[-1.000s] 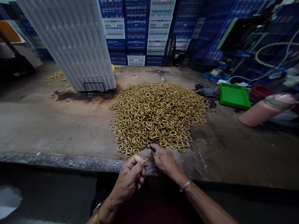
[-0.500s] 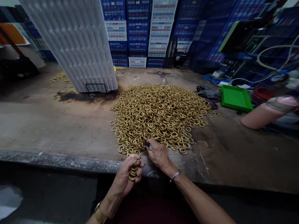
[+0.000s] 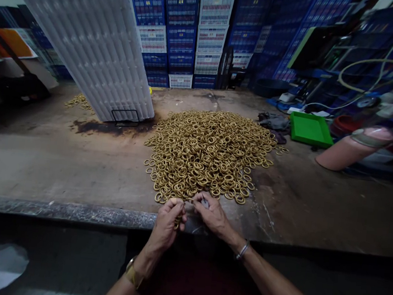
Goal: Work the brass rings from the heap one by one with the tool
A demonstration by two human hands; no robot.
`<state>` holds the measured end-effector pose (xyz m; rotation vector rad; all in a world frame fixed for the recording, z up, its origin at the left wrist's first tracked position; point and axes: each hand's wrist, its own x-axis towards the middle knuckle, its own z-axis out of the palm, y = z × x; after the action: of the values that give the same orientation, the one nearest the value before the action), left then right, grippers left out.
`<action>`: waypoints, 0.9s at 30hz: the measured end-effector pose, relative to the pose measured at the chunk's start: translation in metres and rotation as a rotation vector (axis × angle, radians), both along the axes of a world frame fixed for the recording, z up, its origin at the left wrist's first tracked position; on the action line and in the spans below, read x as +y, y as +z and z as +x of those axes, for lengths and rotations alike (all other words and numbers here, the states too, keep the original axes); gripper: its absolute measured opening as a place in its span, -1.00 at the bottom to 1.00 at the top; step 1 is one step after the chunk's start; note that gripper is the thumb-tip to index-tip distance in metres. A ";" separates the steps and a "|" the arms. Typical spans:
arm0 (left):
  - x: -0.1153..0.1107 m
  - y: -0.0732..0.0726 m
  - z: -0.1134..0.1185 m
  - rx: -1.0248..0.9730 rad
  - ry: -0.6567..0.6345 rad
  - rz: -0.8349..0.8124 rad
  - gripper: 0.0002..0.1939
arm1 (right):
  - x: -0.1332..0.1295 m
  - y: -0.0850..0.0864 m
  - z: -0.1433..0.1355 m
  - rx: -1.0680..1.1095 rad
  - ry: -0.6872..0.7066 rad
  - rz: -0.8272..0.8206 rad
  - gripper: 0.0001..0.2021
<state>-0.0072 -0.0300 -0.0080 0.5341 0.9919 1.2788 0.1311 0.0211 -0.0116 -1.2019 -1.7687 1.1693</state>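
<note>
A wide heap of gold-coloured rings (image 3: 206, 148) lies on the worktable (image 3: 59, 162). At the table's front edge, my left hand (image 3: 168, 219) is closed around several of these rings, partly hidden by its fingers. Just to its right, my right hand (image 3: 211, 211) pinches a small dark tool (image 3: 205, 202) with a greyish part, at the near edge of the heap. The tool's tip is too small to make out. A narrow gap separates the fingertips of both hands, with what looks like a ring between them.
Ridged translucent trays (image 3: 88, 39) lean in a black wire stand (image 3: 125, 117) at the left. Blue and white crates (image 3: 212, 37) are stacked behind. On the right are a green tray (image 3: 310, 129), a dark cloth (image 3: 273, 122) and a pink bottle (image 3: 349, 150).
My left hand has turned, its fingers now covering more of the held rings. My right hand has moved slightly right and toward me with the tool.
</note>
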 end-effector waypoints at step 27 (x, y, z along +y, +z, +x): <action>-0.002 0.004 0.007 0.506 -0.061 0.087 -0.72 | -0.010 -0.002 -0.009 0.214 -0.029 -0.479 -0.75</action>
<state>0.0001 -0.0317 -0.0037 0.9789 1.3268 1.1578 0.1221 0.0111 -0.0132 -1.3014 -1.3470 1.6970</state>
